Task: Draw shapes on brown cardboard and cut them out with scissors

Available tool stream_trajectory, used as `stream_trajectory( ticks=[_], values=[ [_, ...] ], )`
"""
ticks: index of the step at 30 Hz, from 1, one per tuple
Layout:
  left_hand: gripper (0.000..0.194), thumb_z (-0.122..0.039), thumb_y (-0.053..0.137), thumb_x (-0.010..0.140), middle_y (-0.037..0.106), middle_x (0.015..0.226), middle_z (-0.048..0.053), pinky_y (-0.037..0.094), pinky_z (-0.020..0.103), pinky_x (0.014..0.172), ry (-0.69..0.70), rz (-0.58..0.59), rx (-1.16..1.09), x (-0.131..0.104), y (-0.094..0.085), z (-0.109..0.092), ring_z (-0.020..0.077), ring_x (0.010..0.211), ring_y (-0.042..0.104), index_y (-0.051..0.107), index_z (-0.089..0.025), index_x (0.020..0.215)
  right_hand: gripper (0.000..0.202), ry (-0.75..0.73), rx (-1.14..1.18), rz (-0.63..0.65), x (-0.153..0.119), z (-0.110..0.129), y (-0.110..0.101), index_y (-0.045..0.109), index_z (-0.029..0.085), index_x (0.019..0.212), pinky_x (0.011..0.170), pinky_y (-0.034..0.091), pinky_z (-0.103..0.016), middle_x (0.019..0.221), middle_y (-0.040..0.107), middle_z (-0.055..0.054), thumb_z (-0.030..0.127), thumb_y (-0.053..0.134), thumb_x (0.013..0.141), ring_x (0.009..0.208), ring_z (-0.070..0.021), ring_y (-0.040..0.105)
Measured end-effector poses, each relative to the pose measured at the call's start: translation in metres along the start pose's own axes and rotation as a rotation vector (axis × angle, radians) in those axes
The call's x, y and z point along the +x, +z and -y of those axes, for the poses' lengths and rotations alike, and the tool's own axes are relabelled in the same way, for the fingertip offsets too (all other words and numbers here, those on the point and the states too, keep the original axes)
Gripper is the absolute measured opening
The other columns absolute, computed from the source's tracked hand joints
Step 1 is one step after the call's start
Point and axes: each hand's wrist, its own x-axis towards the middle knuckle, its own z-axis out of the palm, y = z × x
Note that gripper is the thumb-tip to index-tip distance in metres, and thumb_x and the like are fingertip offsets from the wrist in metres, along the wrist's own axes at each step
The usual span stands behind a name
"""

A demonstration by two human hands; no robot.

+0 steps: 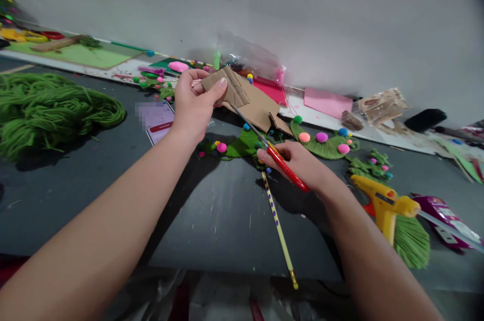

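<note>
My left hand (196,102) pinches a creased piece of brown cardboard (230,86), thumb on top, raised over the table. Closed around red-handled scissors (283,165) is my right hand (298,162). The scissor blades point up and left, their tips at the lower edge of the cardboard; whether they are cutting into it I cannot tell. A larger cardboard sheet (260,104) lies behind the held piece. Beneath the scissors are green yarn pieces (242,145) dotted with coloured pom-poms, partly hidden by my right hand.
Green yarn (49,109) is heaped at the left, with a phone (158,122) beside my left wrist. A pale pencil (279,225) reaches toward the front edge. To the right, a yellow glue gun (385,200) rests by a purple packet (446,220). Pink paper (328,103) lies along the wall.
</note>
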Motion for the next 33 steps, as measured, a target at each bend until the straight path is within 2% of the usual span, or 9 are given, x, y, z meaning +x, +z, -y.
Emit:
stream_trajectory(
  ticks=[7,11,18,23,33],
  values=[
    [0.052,-0.043,0.094,0.061,0.071,0.082,-0.001,0.059,0.033,0.061,0.005,0.011,-0.013,-0.005,0.005,-0.004,0.0189,0.074,0.071,0.053,-0.028,0.087,0.06,0.005,-0.004,-0.006,-0.001,0.003,0.001,0.036,0.022,0.064,0.055,0.02,-0.031,0.062,0.032,0.005,0.071,0.063,0.086,0.057,-0.0109,0.029],
    [0.052,-0.045,0.094,0.062,0.071,0.081,0.0,0.06,0.036,0.062,0.011,0.038,0.001,-0.008,0.008,-0.003,0.0211,0.075,0.073,0.054,-0.026,0.09,0.059,-0.002,0.03,0.022,0.0,0.001,0.002,0.038,0.021,0.065,0.055,0.021,-0.03,0.062,0.032,0.005,0.071,0.063,0.086,0.057,-0.0106,0.029],
    [0.053,-0.046,0.096,0.062,0.073,0.087,-0.003,0.063,0.043,0.083,0.066,-0.057,0.024,0.004,-0.003,0.0,0.0215,0.089,0.073,0.054,-0.028,0.09,0.062,0.026,-0.012,0.011,0.003,-0.001,0.0,0.037,0.022,0.064,0.055,0.019,-0.03,0.062,0.031,0.005,0.074,0.062,0.084,0.058,-0.0109,0.028],
    [0.048,-0.043,0.093,0.066,0.072,0.088,0.0,0.064,0.043,0.081,0.067,-0.059,0.05,0.007,-0.006,0.002,0.0246,0.092,0.074,0.054,-0.029,0.091,0.064,0.014,0.012,-0.001,0.002,-0.001,0.0,0.035,0.022,0.064,0.054,0.019,-0.03,0.061,0.03,0.005,0.077,0.063,0.081,0.058,-0.0106,0.027],
    [0.055,-0.046,0.097,0.061,0.07,0.084,-0.002,0.062,0.041,0.08,0.054,-0.052,0.024,0.006,-0.003,0.004,0.0207,0.087,0.073,0.054,-0.026,0.089,0.064,0.016,0.002,-0.002,0.001,0.0,0.0,0.033,0.022,0.065,0.054,0.019,-0.03,0.062,0.03,0.005,0.075,0.063,0.084,0.057,-0.0109,0.028]
  ],
)
